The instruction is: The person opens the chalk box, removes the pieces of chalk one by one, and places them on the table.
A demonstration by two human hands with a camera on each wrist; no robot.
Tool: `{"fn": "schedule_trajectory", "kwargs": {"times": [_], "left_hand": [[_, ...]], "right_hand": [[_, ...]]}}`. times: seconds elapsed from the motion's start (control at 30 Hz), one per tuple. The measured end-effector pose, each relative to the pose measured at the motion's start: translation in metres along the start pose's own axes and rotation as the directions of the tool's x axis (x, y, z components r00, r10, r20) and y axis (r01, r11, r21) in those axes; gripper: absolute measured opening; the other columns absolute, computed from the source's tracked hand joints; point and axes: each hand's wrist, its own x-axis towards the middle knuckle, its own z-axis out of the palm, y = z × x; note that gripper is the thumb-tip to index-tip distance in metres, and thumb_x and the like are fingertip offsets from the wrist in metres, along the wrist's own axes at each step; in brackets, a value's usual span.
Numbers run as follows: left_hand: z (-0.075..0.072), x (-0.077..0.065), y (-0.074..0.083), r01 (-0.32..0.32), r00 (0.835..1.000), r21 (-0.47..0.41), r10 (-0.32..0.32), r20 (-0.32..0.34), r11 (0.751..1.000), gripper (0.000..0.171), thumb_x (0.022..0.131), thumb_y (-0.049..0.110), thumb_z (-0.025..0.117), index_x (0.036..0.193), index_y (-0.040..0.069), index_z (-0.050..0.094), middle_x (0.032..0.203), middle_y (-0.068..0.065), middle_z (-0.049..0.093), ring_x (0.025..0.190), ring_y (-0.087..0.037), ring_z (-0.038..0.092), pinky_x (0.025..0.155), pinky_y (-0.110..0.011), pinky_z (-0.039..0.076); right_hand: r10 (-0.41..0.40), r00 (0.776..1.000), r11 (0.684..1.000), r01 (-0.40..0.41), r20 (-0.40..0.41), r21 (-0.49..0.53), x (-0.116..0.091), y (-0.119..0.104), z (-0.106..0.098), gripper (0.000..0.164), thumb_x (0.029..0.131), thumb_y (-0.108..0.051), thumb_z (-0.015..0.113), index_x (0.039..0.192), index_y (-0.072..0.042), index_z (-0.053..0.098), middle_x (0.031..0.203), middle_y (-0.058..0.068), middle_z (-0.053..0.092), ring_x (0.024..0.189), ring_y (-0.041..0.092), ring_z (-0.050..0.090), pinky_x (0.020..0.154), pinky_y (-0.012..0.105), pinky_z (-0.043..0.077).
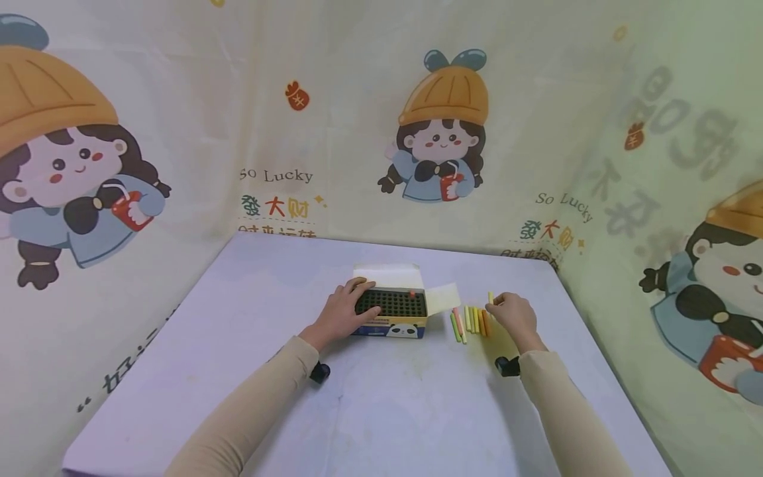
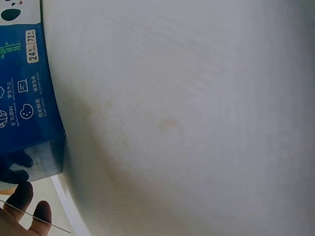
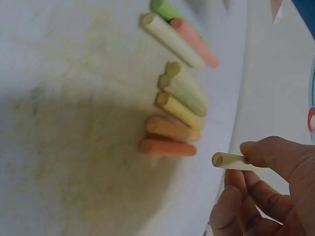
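Note:
A blue and yellow box [image 1: 381, 328] with a panda on its front stands on the table, its white flaps folded out. Inside it sits a black holder [image 1: 393, 305] with rows of holes; one reddish chalk stick [image 1: 412, 293] pokes up there. My left hand [image 1: 341, 311] rests on the box's left end, fingers over the top edge. At right, my right hand [image 1: 514, 317] pinches a pale yellow chalk stick [image 3: 231, 161] between thumb and fingers. Beside it several chalk sticks [image 3: 179, 115] lie in a row: orange, yellow, pale green, and a green, pink and cream group [image 3: 197, 42].
The white table [image 1: 381, 411] runs to a patterned cloth backdrop [image 1: 357, 132] behind and at both sides. Black wrist-worn pieces [image 1: 507, 366] hang near both cuffs. An open white flap [image 1: 442, 299] juts from the box towards the chalk row.

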Motion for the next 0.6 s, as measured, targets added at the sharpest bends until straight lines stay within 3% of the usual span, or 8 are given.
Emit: {"fn": "schedule_trajectory", "kwargs": {"times": [0.13, 0.37, 0.6], "left_hand": [[0.001, 0.001, 0.0, -0.001, 1.0, 0.003, 0.001, -0.005, 1.0, 0.076, 0.099, 0.069, 0.051, 0.162, 0.028, 0.036, 0.166, -0.008, 0.03, 0.137, -0.041, 0.043, 0.11, -0.067, 0.035], [0.001, 0.0, 0.001, 0.003, 1.0, -0.006, -0.003, 0.007, 1.0, 0.077, 0.099, 0.068, 0.053, 0.162, 0.028, 0.036, 0.167, -0.008, 0.029, 0.137, -0.041, 0.042, 0.111, -0.066, 0.035], [0.0, 0.0, 0.002, 0.004, 1.0, -0.005, -0.004, 0.004, 1.0, 0.077, 0.099, 0.068, 0.053, 0.162, 0.028, 0.037, 0.167, -0.008, 0.03, 0.137, -0.041, 0.042, 0.111, -0.067, 0.035]], "right_hand": [[0.028, 0.999, 0.999, -0.026, 0.041, -0.038, -0.002, 0.01, 0.003, 0.04, 0.099, -0.03, 0.065, 0.119, 0.005, 0.068, 0.11, 0.023, 0.071, 0.087, 0.032, 0.067, 0.073, 0.046, 0.054], [0.04, 0.997, 0.998, -0.037, 0.064, -0.051, -0.001, 0.027, 0.011, 0.038, 0.095, -0.027, 0.066, 0.117, 0.004, 0.07, 0.108, 0.021, 0.072, 0.086, 0.031, 0.066, 0.081, 0.052, 0.052], [0.019, 0.996, 1.0, -0.017, 0.083, -0.022, -0.001, 0.03, 0.019, 0.037, 0.096, -0.03, 0.062, 0.11, 0.002, 0.073, 0.092, 0.014, 0.072, 0.083, 0.029, 0.064, 0.075, 0.047, 0.05]]}}
